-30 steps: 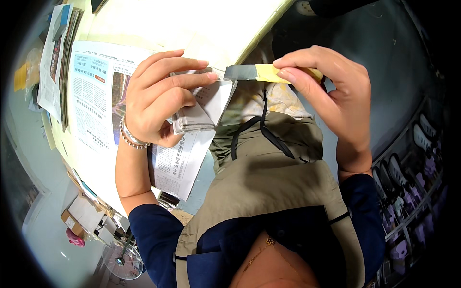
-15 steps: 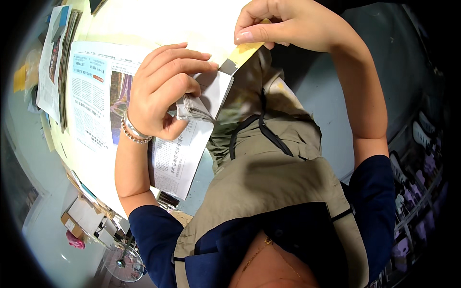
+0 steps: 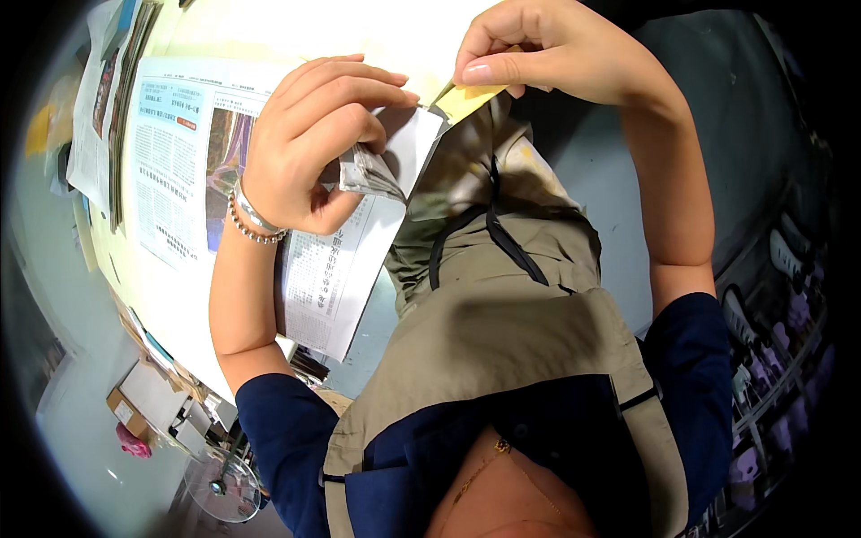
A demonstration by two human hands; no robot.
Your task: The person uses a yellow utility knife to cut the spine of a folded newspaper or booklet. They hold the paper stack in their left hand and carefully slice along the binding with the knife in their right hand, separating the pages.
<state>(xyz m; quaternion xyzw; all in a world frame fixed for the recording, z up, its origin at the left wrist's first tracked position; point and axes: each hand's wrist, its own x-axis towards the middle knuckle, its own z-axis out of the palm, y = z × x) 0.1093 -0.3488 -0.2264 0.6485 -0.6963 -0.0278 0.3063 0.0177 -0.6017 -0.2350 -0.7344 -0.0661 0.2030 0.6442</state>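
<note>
My left hand [image 3: 314,143] is over the table's edge, thumb and curled fingers closed on a small grey folded wad [image 3: 369,176] of paper or cloth. Its outer fingers reach across a newspaper [image 3: 327,291] that hangs past the edge. To the right, my right hand [image 3: 547,54] pinches a yellow piece [image 3: 473,101], perhaps paper, between thumb and bent fingers. The yellow piece's lower left end meets a grey corner beside the left fingertips. What lies under the left palm is hidden.
Another newspaper page [image 3: 170,170] lies on the pale table [image 3: 233,36]. A paper stack [image 3: 126,108] stands along its far left. My apron [image 3: 502,332] is close below the hands. A fan [image 3: 220,486] and a cardboard box [image 3: 130,412] are at the lower left, a rack of shoes [image 3: 771,359] at right.
The right hand has shifted slightly right and down, and a grey edge of the yellow piece now shows lifted under its fingertips. The left hand and newspaper sit a little higher in view.
</note>
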